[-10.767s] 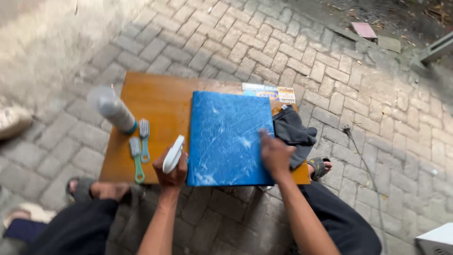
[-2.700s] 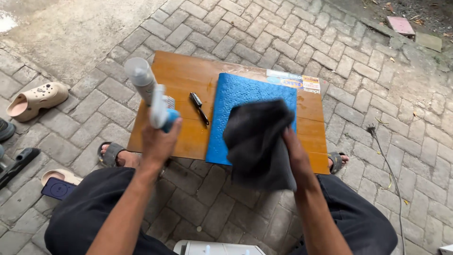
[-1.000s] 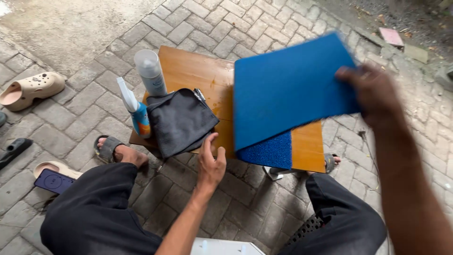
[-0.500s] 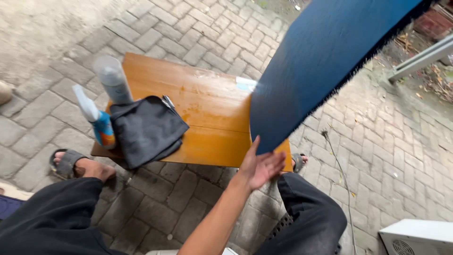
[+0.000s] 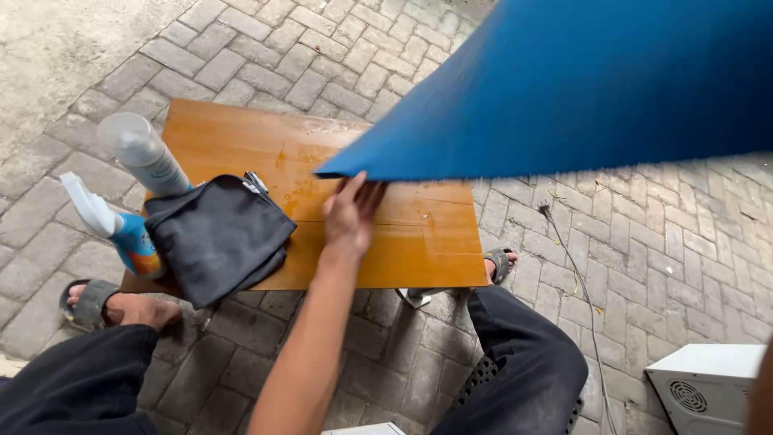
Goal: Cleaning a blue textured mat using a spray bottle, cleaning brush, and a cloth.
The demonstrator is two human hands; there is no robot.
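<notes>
A large blue mat [image 5: 580, 89] is lifted above the low wooden table [image 5: 403, 242] and fills the upper right of the view, blurred by motion. My left hand [image 5: 350, 213] reaches up with its fingers spread against the mat's lower corner. My right hand is out of frame; only a sliver of forearm [image 5: 763, 387] shows at the right edge. A dark grey cloth [image 5: 217, 234] lies folded on the table's left part.
A spray bottle [image 5: 121, 234] and a clear-capped can [image 5: 145, 157] stand at the table's left edge. A small black brush [image 5: 256, 181] peeks from under the cloth. My sandalled feet flank the table on brick paving. A white vented box [image 5: 708, 387] sits at bottom right.
The blue mat has swung up from the table and now lies flatter overhead. My left hand has risen from under its lower edge to its corner. The cloth and bottles stay put.
</notes>
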